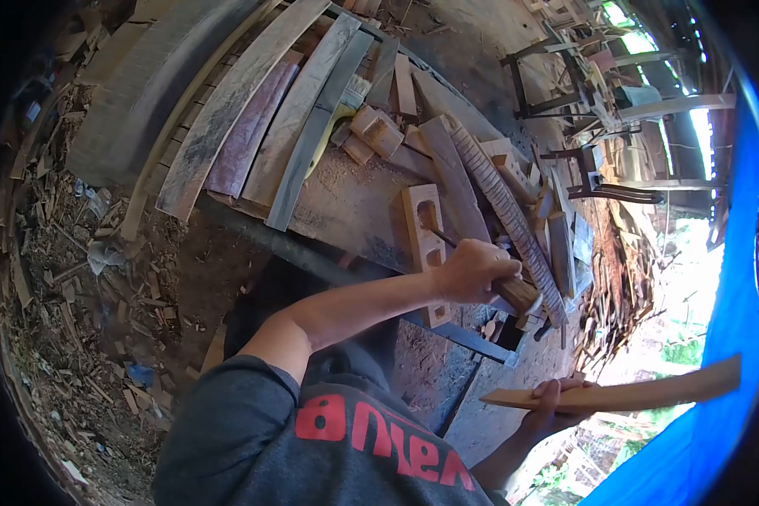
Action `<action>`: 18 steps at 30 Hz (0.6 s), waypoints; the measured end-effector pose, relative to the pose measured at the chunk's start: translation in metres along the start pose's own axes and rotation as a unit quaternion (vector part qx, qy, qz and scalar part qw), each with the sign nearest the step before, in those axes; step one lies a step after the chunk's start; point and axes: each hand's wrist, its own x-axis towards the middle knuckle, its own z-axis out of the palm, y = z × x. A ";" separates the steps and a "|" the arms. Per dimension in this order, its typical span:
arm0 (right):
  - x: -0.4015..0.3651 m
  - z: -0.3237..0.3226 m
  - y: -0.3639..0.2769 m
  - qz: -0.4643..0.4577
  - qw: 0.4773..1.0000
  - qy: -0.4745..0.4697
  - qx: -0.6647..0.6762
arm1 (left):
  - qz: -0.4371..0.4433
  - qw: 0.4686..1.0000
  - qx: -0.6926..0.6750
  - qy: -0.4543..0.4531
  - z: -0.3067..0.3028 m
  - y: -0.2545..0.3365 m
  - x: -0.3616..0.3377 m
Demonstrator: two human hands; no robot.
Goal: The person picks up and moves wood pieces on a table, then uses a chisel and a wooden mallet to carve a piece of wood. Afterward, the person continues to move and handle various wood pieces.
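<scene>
My left hand (474, 270) is closed round a chisel (443, 237), whose thin shaft points at an oblong hole in a light wooden block (422, 223). A thick wooden piece (519, 293), possibly the handle end, sticks out on the other side of the fist. The block has several cut holes and lies on the worktable (346, 221) under my left forearm. Lower right, my right hand (557, 400) grips a long, slightly curved wooden piece (649, 395), held apart from the block.
Long boards (257, 101) lie at the table's left. A ridged strip (506, 215) and small blocks (377, 131) rest beyond my left hand. Wood scraps (76, 329) cover the ground at left. Wooden frames (594, 173) stand at upper right, near a blue sheet (721, 337).
</scene>
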 end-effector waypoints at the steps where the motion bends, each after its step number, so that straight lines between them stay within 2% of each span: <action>1: -0.003 0.000 0.002 0.026 0.998 -0.002 -0.064 | 0.009 1.000 0.000 0.000 -0.001 0.005 0.003; 2: -0.006 -0.001 0.004 0.051 0.990 -0.003 -0.129 | 0.019 1.000 -0.001 -0.001 -0.001 0.009 0.004; 3: -0.006 -0.001 0.011 0.001 0.989 -0.030 -0.148 | 0.017 1.000 -0.003 -0.002 -0.001 0.010 0.004; 4: -0.008 -0.004 0.011 0.002 0.988 -0.029 -0.149 | 0.010 1.000 -0.007 0.005 0.000 0.010 0.005; 6: -0.012 -0.004 0.007 0.092 0.989 -0.022 -0.115 | 0.002 1.000 -0.012 0.011 0.001 0.008 0.005; 13: -0.008 -0.004 0.005 0.109 0.984 -0.020 -0.139 | -0.023 0.999 -0.025 0.028 0.000 0.008 0.006; 16: -0.007 -0.007 0.005 0.072 0.986 -0.033 -0.150 | -0.022 0.999 -0.024 0.025 -0.001 0.007 0.008; 18: -0.007 -0.005 0.001 0.027 0.993 0.013 -0.114 | -0.025 0.999 -0.021 0.017 -0.002 0.006 0.009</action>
